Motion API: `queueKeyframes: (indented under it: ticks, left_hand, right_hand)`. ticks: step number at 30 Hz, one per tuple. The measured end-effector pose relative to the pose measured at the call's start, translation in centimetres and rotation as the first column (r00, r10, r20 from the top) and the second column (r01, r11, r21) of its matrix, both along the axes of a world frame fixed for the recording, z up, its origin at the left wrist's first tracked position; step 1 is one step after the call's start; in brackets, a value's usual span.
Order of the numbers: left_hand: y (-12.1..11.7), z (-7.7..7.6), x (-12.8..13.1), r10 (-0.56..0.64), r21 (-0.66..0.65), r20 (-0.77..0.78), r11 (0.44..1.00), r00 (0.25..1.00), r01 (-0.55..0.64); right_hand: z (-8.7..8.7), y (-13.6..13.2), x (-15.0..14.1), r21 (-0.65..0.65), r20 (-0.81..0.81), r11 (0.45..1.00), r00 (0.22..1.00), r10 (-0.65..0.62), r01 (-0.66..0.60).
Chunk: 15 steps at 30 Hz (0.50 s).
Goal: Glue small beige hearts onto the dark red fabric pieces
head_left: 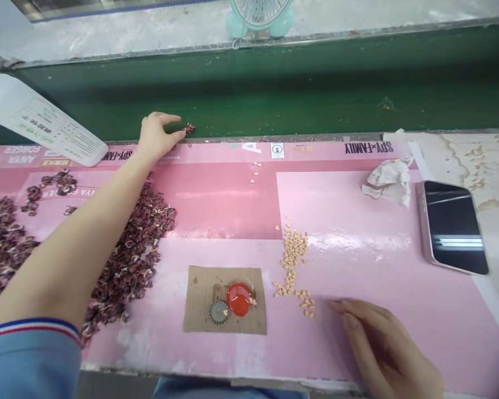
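Observation:
My left hand (160, 133) reaches to the far edge of the pink mat, thumb and forefinger apart. Just beyond their tips, a small dark-red piece (189, 128) lies on the green strip. Under and beside my left forearm are heaps of similar dark-red pieces (143, 233). My right hand (386, 343) is low on the right, fingers pinched together; whatever is in the pinch is too small to name. Left of it lie small beige, seed-like pieces (293, 249). A cardboard piece (195, 324) carries a red round cap (239, 299) and a toothed metal bottle cap (219, 312).
A phone (455, 227) and crumpled tissue (388, 180) lie on the right. At the far left a white printed container (41, 119) leans over the pink mat (216, 205). Behind runs a green strip (316, 88), with a small fan (260, 16) on the ledge beyond.

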State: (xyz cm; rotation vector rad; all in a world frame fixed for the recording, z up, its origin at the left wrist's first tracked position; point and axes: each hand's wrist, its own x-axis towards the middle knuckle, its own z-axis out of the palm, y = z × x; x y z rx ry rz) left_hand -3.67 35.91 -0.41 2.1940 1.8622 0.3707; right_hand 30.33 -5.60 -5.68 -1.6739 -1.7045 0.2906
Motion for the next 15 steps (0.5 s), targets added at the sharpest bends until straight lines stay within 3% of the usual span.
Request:
queueKeyframes:
  ticks: [6,10,15]
  left_hand:
    - [-8.2,1.0,-3.3,-0.273,-0.056,-0.135,0.962,0.953,0.267]
    - [-14.4,0.5,-5.9,-0.347,-0.025,-0.178,0.937,0.921,0.348]
    - [-18.1,-0.3,-5.9,-0.407,0.033,-0.15,0.909,0.901,0.416]
  right_hand:
    - [0.4,-0.4,-0.8,0.026,0.141,1.0,0.99,0.01,-0.014]
    - [0.6,0.1,-1.6,0.039,0.184,0.998,0.982,0.034,-0.042]
    - [1.1,0.6,-2.3,0.038,0.217,0.994,0.972,0.092,-0.102]
